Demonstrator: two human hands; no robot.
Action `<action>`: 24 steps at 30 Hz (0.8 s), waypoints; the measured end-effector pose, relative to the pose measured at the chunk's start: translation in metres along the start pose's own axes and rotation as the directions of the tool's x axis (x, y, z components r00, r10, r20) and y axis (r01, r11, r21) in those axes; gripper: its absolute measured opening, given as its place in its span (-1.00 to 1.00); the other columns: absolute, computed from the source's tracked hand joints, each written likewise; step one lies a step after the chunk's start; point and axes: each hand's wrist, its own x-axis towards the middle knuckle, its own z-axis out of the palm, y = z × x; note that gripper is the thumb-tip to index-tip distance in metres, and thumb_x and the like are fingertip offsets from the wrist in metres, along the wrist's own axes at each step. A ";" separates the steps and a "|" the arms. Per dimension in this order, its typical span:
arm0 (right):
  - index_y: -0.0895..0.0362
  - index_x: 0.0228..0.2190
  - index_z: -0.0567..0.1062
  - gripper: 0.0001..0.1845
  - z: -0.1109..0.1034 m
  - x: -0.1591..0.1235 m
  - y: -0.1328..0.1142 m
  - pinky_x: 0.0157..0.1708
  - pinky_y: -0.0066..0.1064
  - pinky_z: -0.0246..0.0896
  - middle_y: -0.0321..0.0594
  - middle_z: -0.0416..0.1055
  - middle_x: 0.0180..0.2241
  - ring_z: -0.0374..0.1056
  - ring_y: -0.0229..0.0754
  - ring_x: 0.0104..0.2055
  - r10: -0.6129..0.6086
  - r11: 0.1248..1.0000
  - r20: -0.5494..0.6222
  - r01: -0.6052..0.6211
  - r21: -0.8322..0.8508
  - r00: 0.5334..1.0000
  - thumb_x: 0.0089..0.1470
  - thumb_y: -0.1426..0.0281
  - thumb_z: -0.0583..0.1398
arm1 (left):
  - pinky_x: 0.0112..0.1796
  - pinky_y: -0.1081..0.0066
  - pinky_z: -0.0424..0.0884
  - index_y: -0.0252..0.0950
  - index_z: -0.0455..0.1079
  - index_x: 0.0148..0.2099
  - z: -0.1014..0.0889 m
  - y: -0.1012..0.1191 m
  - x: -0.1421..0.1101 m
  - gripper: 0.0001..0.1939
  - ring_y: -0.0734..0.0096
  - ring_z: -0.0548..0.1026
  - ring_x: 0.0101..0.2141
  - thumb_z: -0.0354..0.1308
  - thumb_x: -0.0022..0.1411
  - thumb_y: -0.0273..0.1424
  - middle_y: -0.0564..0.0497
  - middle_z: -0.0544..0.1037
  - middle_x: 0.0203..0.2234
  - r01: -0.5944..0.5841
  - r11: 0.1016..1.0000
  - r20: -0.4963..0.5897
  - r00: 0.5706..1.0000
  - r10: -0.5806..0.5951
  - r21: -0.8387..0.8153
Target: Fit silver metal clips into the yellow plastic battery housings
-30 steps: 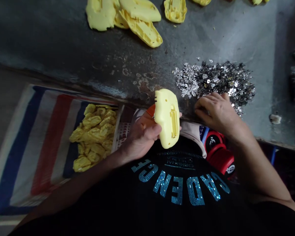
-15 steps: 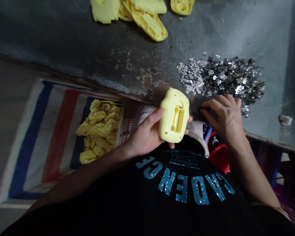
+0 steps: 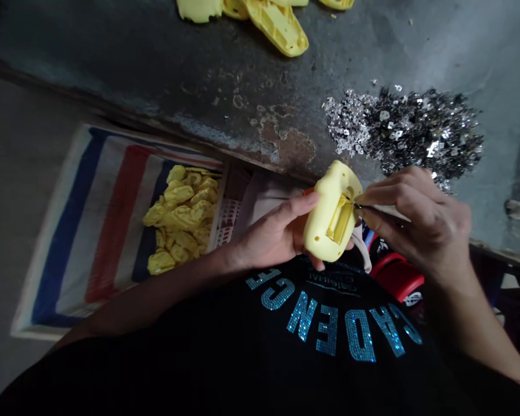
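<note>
Head view: we've got a yellow plastic shell [image 3: 331, 214] held in the air just past the bench edge, slot side up and tilted, below the sequin pile. Left hand [image 3: 277, 228] is closed around it: thumb across the top, fingertips [image 3: 316, 264] showing under the lower edge. Right hand [image 3: 420, 225] is closed in a pinch on a thin pointed tool [image 3: 383, 211], pale along the shaft with a dark tip. Tip is touching or just at the shell's rectangular slot; we can't tell if it goes in. Exact tool type unclear at this resolution.

Around the hands: a heap of silver and dark sequins [image 3: 403, 130] on the bench just beyond the right hand. Worn, scabbed dark metal bench top [image 3: 190, 104]. More yellow moulded shells [image 3: 277, 26] lie on it at the far edge of the frame. On our left, a pile of crumpled yellow pieces [image 3: 179, 216] sits on a red, white and blue striped cloth [image 3: 99, 231]. A red object [image 3: 396, 277] sits below the right forearm, by a black T-shirt [image 3: 333, 329] with teal glitter lettering. We can't identify the red object.
</note>
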 end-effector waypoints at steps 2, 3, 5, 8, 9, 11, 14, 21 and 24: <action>-0.02 0.03 0.60 -0.76 -0.003 0.000 0.000 -0.14 -0.07 0.45 -0.19 0.74 -0.14 0.62 -0.02 -0.17 -0.055 0.997 0.012 0.055 -0.054 0.998 0.45 0.52 0.41 | -0.37 0.33 0.80 -0.20 0.43 0.59 0.001 -0.001 -0.001 -0.10 -0.15 0.86 0.01 0.40 0.47 0.22 -0.28 0.77 0.23 0.008 1.000 0.011 1.000 -0.008 0.001; 0.00 0.03 0.60 -0.78 -0.004 0.001 0.000 -0.14 -0.08 0.45 -0.19 0.74 -0.14 0.62 -0.03 -0.17 -0.079 0.993 0.014 0.080 -0.082 0.997 0.46 0.51 0.41 | -0.37 0.34 0.80 -0.20 0.43 0.60 0.002 -0.001 -0.002 -0.10 -0.15 0.86 0.01 0.38 0.48 0.22 -0.29 0.77 0.24 0.014 1.000 0.019 1.000 -0.014 0.003; 0.03 0.04 0.59 -0.80 -0.008 0.001 -0.002 -0.15 -0.09 0.44 -0.18 0.74 -0.15 0.62 -0.02 -0.16 -0.117 0.982 0.024 0.119 -0.144 0.993 0.47 0.49 0.40 | -0.39 0.36 0.78 -0.18 0.42 0.61 0.003 -0.002 -0.002 -0.10 -0.12 0.87 -0.03 0.37 0.50 0.23 -0.29 0.76 0.26 0.027 1.000 0.031 0.999 -0.027 0.002; 0.02 0.06 0.58 -0.82 -0.012 0.000 -0.005 -0.17 -0.10 0.40 -0.18 0.75 -0.15 0.62 -0.02 -0.16 -0.140 0.963 0.076 0.154 -0.223 0.987 0.51 0.46 0.37 | -0.41 0.38 0.77 -0.13 0.42 0.63 0.005 -0.003 -0.002 -0.09 -0.06 0.88 -0.08 0.38 0.48 0.25 -0.26 0.77 0.26 0.042 0.999 0.039 0.998 -0.042 -0.005; 0.03 0.05 0.58 -0.83 -0.012 0.000 -0.006 -0.18 -0.11 0.39 -0.19 0.75 -0.16 0.61 -0.03 -0.17 -0.148 0.957 0.088 0.165 -0.237 0.985 0.51 0.47 0.37 | -0.40 0.38 0.77 -0.12 0.42 0.63 0.005 -0.003 -0.002 -0.09 -0.05 0.88 -0.09 0.38 0.48 0.25 -0.25 0.77 0.25 0.047 0.999 0.043 0.998 -0.046 -0.009; 0.04 0.04 0.59 -0.84 -0.013 -0.001 -0.007 -0.19 -0.11 0.37 -0.18 0.74 -0.17 0.59 -0.04 -0.19 -0.162 0.951 0.100 0.182 -0.250 0.982 0.51 0.49 0.36 | -0.38 0.38 0.78 -0.13 0.42 0.64 0.006 -0.003 -0.001 -0.09 -0.05 0.88 -0.08 0.37 0.49 0.25 -0.24 0.78 0.23 0.059 0.998 0.056 0.997 -0.058 -0.018; 0.04 0.07 0.60 -0.83 -0.013 -0.003 -0.008 -0.19 -0.12 0.35 -0.19 0.74 -0.15 0.57 -0.06 -0.20 -0.157 0.952 0.111 0.181 -0.248 0.981 0.52 0.49 0.34 | -0.33 0.36 0.80 -0.18 0.41 0.64 0.006 -0.003 0.000 -0.11 -0.09 0.87 -0.01 0.34 0.53 0.22 -0.27 0.79 0.21 0.073 0.997 0.056 0.996 -0.072 -0.025; 0.07 0.10 0.60 -0.76 -0.008 -0.007 -0.008 -0.17 -0.14 0.38 -0.15 0.74 -0.10 0.54 -0.07 -0.18 -0.128 0.970 0.050 0.135 -0.202 0.991 0.48 0.52 0.38 | -0.31 0.38 0.81 -0.20 0.38 0.65 0.006 -0.004 0.001 -0.08 -0.12 0.86 0.04 0.37 0.51 0.21 -0.30 0.78 0.24 0.076 0.997 0.052 0.996 -0.074 -0.031; 0.00 0.07 0.60 -0.73 -0.006 -0.009 -0.008 -0.14 -0.16 0.42 -0.22 0.74 -0.11 0.56 -0.10 -0.19 -0.077 0.987 -0.022 0.073 -0.142 0.997 0.45 0.54 0.39 | -0.31 0.38 0.81 -0.23 0.43 0.60 0.008 -0.003 0.001 -0.14 -0.10 0.86 0.05 0.35 0.53 0.19 -0.31 0.76 0.26 0.067 0.997 0.053 0.996 -0.066 -0.032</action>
